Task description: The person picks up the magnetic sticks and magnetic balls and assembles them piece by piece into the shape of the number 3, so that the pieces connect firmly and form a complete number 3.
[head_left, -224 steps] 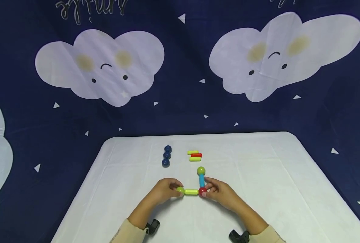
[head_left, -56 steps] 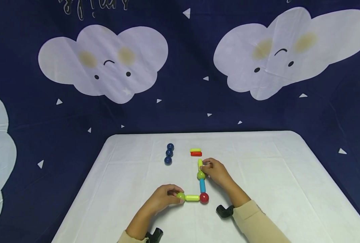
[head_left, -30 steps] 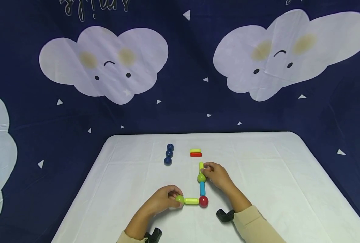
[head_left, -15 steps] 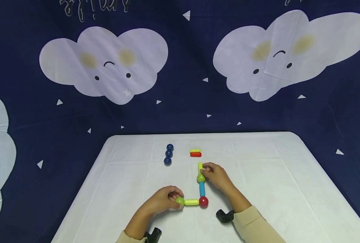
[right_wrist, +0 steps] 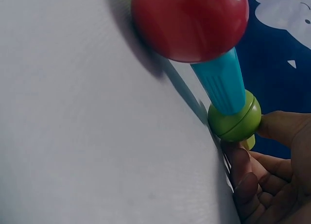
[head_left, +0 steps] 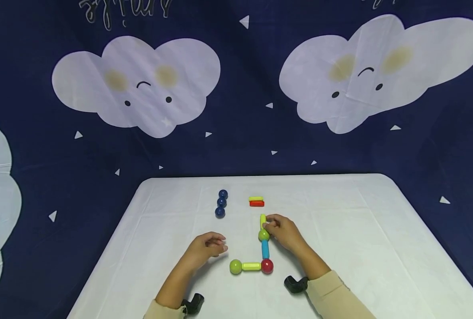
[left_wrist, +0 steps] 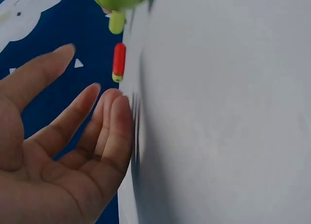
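Observation:
An L-shaped chain of toy rods and balls lies on the white table. Its near arm joins a green ball, a yellow-green rod and a red ball. From the red ball, a light-blue rod runs away to a second green ball, with another yellow-green rod at its far side. My right hand pinches that far rod close to the ball; the right wrist view shows the fingers behind the green ball. My left hand hovers left of the near green ball, fingers relaxed, holding nothing.
Three dark-blue balls stand in a row at the back of the white table. To their right lie a loose yellow-green rod and a red rod, side by side. A dark cloud-print cloth hangs behind.
A yellow-green rod from the back group has joined the far green ball, gripped by my right hand. My left hand has just let go of the near green ball and moved left and away.

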`<state>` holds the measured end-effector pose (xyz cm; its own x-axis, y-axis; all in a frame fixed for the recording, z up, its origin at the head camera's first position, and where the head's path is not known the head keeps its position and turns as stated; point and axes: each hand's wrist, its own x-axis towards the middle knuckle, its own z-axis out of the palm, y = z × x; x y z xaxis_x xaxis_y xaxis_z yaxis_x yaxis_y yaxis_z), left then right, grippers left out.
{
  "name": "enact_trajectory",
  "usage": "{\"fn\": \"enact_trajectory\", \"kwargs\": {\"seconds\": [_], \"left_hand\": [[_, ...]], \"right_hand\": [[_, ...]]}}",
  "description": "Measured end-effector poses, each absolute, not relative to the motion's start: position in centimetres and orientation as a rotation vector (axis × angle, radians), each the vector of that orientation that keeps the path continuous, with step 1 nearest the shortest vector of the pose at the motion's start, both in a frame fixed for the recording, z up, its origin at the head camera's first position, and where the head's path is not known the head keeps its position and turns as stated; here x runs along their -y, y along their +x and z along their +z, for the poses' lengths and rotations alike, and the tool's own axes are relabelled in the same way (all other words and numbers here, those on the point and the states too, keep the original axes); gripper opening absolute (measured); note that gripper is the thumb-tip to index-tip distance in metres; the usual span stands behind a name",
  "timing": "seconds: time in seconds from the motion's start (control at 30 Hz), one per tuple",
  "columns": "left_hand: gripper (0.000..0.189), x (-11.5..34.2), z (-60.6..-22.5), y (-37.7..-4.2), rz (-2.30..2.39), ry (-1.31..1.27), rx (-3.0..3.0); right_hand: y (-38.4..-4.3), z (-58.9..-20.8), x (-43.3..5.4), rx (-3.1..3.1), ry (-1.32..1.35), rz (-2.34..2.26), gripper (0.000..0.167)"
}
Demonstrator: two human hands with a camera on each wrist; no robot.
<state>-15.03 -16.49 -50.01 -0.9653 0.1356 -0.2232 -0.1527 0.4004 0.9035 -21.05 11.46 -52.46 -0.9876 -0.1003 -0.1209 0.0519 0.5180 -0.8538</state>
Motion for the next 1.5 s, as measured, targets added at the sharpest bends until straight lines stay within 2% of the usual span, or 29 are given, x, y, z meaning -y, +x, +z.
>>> {"fn": "enact_trajectory", "kwargs": {"seconds": [0.47,0.77,1.07,1.5], "left_hand": [[0.04,17.4,-49.3,-21.0,1.641,-0.282,-2.565],[0.041,16.8,-49.1,-23.7,1.539,-0.303,-2.61],[0.032,16.3,-49.3,-24.6,1.529,-0.248,-2.619],[0.035,14.8,-48.8,-24.0,1.352,-0.129,-2.581]], "right_hand": [[-20.7,-52.5,-11.5,-2.616,-0.038,-1.469,0.04],[-20.5,-52.6,-11.4,-2.63,-0.052,-1.466,0.039],[-20.5,-52.5,-11.4,-2.621,-0.048,-1.482,0.04],[-20.6,-52.5,-11.5,-2.637,-0.051,-1.463,0.038]]}}
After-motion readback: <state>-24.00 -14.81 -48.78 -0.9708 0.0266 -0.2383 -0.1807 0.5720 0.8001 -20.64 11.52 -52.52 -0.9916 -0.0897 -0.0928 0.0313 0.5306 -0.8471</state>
